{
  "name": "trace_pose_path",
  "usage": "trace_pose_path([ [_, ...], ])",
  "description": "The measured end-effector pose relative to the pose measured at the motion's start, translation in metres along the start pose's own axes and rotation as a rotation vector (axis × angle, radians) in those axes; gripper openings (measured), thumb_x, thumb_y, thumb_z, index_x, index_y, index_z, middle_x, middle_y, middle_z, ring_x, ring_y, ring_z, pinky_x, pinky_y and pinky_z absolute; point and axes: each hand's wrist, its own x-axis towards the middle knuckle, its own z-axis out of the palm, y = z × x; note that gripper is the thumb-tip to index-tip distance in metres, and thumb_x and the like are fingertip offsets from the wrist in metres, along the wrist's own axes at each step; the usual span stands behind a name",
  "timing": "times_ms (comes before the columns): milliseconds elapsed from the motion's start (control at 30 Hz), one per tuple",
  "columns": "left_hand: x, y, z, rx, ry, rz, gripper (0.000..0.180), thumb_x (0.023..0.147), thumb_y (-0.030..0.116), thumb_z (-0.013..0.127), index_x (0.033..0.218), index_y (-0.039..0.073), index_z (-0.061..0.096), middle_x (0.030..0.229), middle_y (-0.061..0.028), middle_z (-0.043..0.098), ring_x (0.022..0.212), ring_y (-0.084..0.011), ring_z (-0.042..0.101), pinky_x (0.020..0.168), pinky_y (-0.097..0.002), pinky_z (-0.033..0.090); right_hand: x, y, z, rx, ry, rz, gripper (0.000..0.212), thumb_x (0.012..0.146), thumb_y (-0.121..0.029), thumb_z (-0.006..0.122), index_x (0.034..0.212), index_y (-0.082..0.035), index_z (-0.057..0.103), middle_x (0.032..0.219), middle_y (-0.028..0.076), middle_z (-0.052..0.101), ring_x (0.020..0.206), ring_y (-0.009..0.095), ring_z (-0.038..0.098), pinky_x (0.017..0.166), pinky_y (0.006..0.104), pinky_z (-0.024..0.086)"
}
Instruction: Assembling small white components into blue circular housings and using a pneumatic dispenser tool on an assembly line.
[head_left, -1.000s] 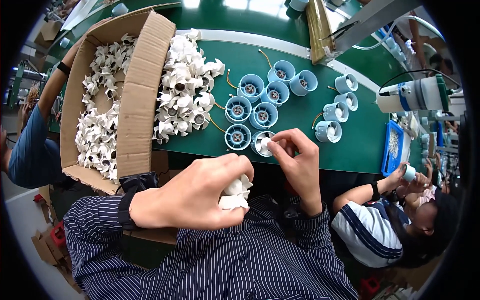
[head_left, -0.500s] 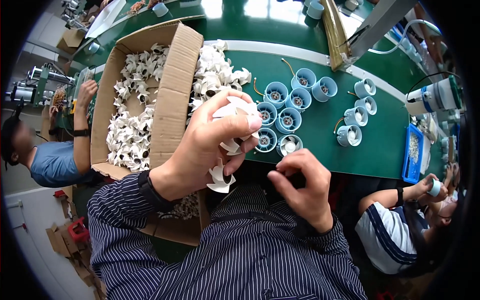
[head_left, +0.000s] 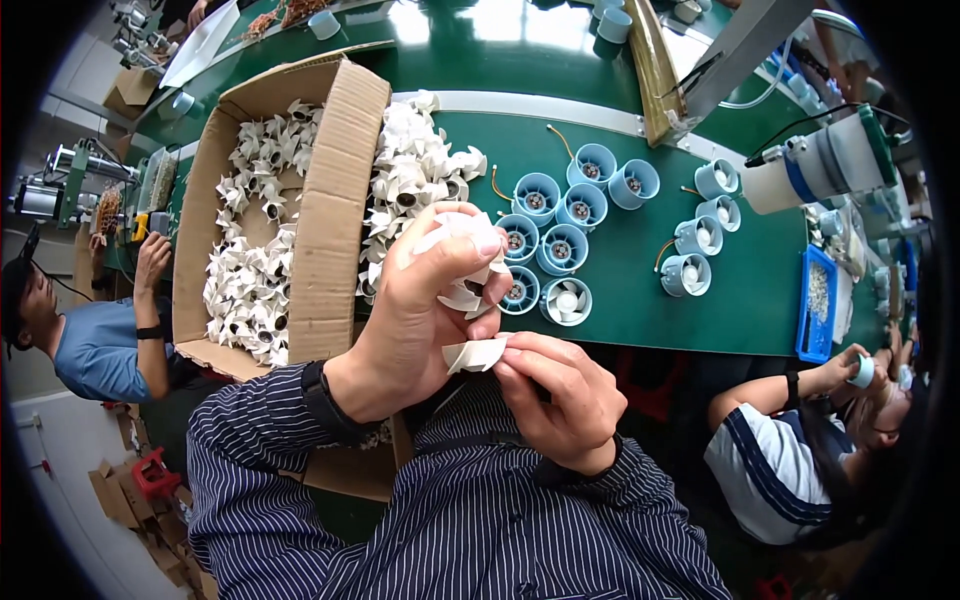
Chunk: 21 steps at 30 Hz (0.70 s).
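Note:
My left hand [head_left: 395, 310] is closed around several white fan impellers [head_left: 455, 232], stacked in its grip in front of my chest. Below them, another white impeller [head_left: 474, 355] sits at the lower fingers, and the fingertips of my right hand [head_left: 568, 400] pinch its edge. Just beyond my hands stands a cluster of light-blue round fan housings [head_left: 562, 249], several with bare motor centres and wires. In the nearest housing [head_left: 567, 302] a white impeller is seated. Loose impellers [head_left: 420, 150] lie heaped on the green bench behind my left hand.
A cardboard box [head_left: 335, 210] of impellers stands at the left. Further right are several blue housings with impellers [head_left: 686, 275], a blue tray [head_left: 815, 305] and a clamped cylinder [head_left: 825, 165]. Co-workers sit at both sides; a metal post [head_left: 740, 60] rises at the back right.
My right hand has moved left and up to the lowest impeller and now pinches it. The left hand keeps its impellers. The view has shifted slightly.

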Motion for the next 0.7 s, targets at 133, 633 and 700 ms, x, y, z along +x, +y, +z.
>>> trace_pose_path([
  [133, -0.004, 0.002, -0.01, 0.11, -0.001, 0.059, 0.041, 0.093, 0.023, 0.074, 0.123, 0.009, 0.051, 0.112, -0.0082, 0.061, 0.083, -0.0128, 0.057, 0.055, -0.0266, 0.047, 0.003, 0.017, -0.012, 0.09, -0.096, 0.033, 0.015, 0.09, -0.002, 0.085, 0.101, -0.001, 0.074, 0.094, 0.014, 0.078, 0.081, 0.024, 0.076, 0.069, 0.0319, 0.059],
  [633, -0.053, -0.06, -0.05, 0.698, -0.206, -0.055, 0.043, 0.086, 0.009, 0.084, 0.121, 0.002, 0.058, 0.106, -0.007, 0.066, 0.079, -0.0111, 0.064, 0.066, -0.0292, 0.053, 0.027, 0.074, -0.013, -0.458, -0.437, 0.189, 0.007, 0.09, -0.01, 0.079, 0.093, -0.007, 0.074, 0.087, 0.007, 0.063, 0.088, 0.029, 0.057, 0.084, 0.0418, 0.042],
  [700, -0.05, -0.07, -0.054, 0.861, -0.235, 0.128, 0.042, 0.085, 0.009, 0.084, 0.119, 0.002, 0.059, 0.106, -0.0072, 0.065, 0.082, -0.0122, 0.065, 0.069, -0.0302, 0.053, 0.031, 0.07, -0.011, -0.435, -0.414, 0.191, 0.008, 0.088, -0.011, 0.081, 0.091, -0.007, 0.074, 0.087, 0.006, 0.063, 0.087, 0.029, 0.057, 0.083, 0.042, 0.043],
])
